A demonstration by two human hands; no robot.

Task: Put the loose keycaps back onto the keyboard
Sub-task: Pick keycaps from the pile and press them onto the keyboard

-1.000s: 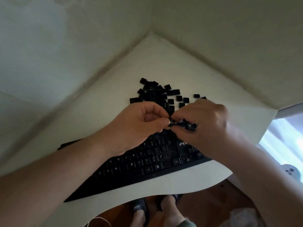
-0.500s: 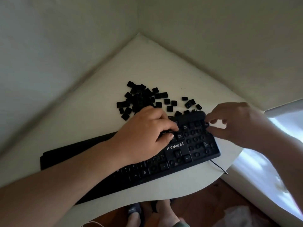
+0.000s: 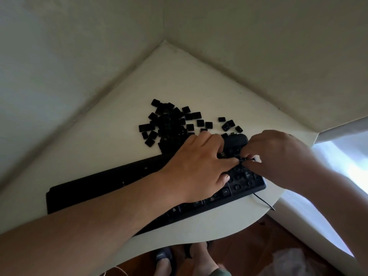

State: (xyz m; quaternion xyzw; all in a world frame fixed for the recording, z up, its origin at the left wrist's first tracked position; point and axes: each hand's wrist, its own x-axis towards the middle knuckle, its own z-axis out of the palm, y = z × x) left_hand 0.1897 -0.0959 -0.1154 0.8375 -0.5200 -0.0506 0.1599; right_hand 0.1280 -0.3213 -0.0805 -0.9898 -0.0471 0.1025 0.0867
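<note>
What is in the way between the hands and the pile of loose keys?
Nothing visible. The pile of keys lies on the bare table just past the keyboard, beyond the left hand and right hand.

I see a cream bench [image 3: 179,80] fitted into the corner where two pale walls [image 3: 69,46] meet, its near edge curved. Below that edge there is a reddish wooden floor [image 3: 249,246], a dark slipper [image 3: 162,256] on one foot, and crumpled clear plastic [image 3: 288,261] at the lower right.
</note>
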